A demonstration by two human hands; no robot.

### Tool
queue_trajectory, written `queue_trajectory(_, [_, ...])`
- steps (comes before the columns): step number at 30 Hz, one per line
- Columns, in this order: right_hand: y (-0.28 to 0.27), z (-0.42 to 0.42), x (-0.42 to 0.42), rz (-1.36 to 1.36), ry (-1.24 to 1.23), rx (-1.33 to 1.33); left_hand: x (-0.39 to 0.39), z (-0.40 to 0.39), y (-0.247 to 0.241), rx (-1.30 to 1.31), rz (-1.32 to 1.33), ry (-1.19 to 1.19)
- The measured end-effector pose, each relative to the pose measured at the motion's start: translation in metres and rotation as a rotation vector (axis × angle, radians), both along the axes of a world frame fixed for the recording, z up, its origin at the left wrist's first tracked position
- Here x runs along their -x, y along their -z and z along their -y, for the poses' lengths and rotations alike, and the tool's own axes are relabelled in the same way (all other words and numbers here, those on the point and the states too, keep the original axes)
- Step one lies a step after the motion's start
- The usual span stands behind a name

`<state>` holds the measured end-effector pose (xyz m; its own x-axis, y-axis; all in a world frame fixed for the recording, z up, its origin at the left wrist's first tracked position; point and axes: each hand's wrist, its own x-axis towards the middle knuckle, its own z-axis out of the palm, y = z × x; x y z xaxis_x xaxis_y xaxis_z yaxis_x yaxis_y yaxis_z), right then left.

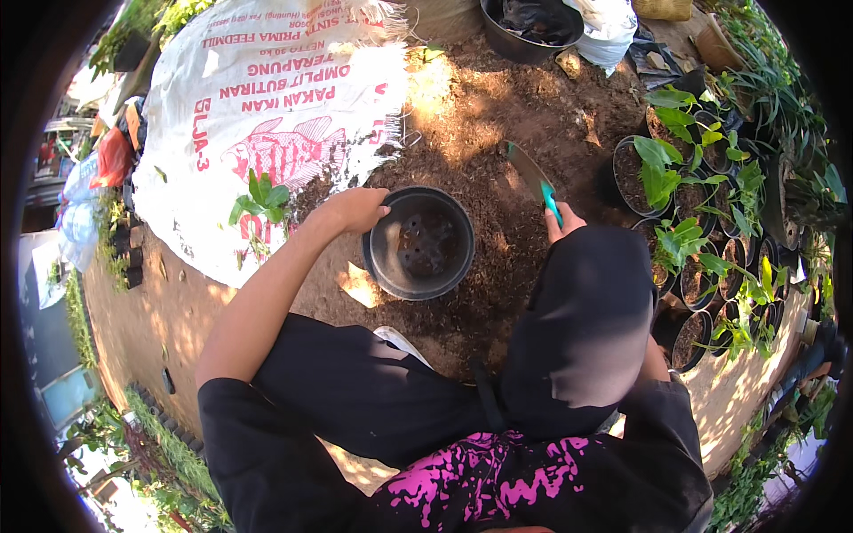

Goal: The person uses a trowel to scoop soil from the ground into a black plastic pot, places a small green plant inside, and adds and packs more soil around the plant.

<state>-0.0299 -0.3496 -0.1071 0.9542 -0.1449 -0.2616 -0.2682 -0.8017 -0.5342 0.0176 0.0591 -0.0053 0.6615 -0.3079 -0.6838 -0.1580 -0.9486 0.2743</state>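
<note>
My left hand grips the rim of a black plastic plant pot in front of me. Holes show in the pot's bottom, and a little dirt clings inside. In my right hand is the green handle of a garden trowel. Its blade points away from me, over loose dark soil. My knee hides part of the right hand and forearm. A leafy green cutting lies left of the pot, on a white woven feed sack printed with a red fish.
Potted leafy plants crowd the right side. Beyond the soil stand a dark basin holding black plastic and a white bag. A terracotta-coloured pot is at the far right. An orange-red plastic bag hangs at the left.
</note>
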Motion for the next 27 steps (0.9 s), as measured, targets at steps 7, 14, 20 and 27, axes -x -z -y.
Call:
queue_trajectory(7, [0.032,0.006,-0.031,0.461,-0.131,0.096,-0.006,0.006,-0.009,-0.023,-0.038,0.032])
queue_trajectory(14, [-0.002,-0.011,-0.045,0.203,-0.150,0.136,-0.003,0.004,-0.006,-0.061,-0.047,0.022])
queue_trajectory(20, [0.015,-0.017,-0.038,0.119,-0.215,0.151,-0.008,0.011,-0.012,-0.076,-0.055,0.052])
queue_trajectory(27, [0.036,-0.017,-0.027,0.191,-0.203,0.195,-0.007,0.007,-0.009,-0.081,-0.015,0.048])
